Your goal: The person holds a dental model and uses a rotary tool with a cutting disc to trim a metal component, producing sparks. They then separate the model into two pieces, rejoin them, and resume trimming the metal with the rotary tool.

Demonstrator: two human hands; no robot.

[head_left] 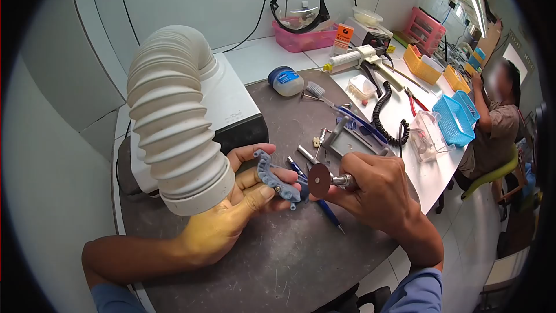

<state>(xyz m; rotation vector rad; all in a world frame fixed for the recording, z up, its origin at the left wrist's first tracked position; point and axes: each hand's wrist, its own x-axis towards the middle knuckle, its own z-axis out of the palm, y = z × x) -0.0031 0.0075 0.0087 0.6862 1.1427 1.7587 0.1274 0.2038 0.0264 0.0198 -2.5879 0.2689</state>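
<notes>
My left hand (223, 220) holds a blue-grey arch-shaped piece (270, 177) with a row of small bumps, pinched between thumb and fingers beneath the hose mouth. In my right hand (373, 194) is a metal rotary handpiece (341, 181), fitted with a round reddish-brown disc (319, 181). The disc is a little to the right of the piece; whether it touches the blue material beside my left fingertips cannot be made out. A blue pen (328, 214) lies on the dark mat (260, 266) below and between my hands.
A ribbed white hose (174, 122) arches down from a white box (229, 101) at left. Behind are a jar (286, 81), brush (316, 89), grey tray (350, 142) and safety glasses (301, 14). Blue baskets (453, 119) stand right; another person (495, 122) sits beyond.
</notes>
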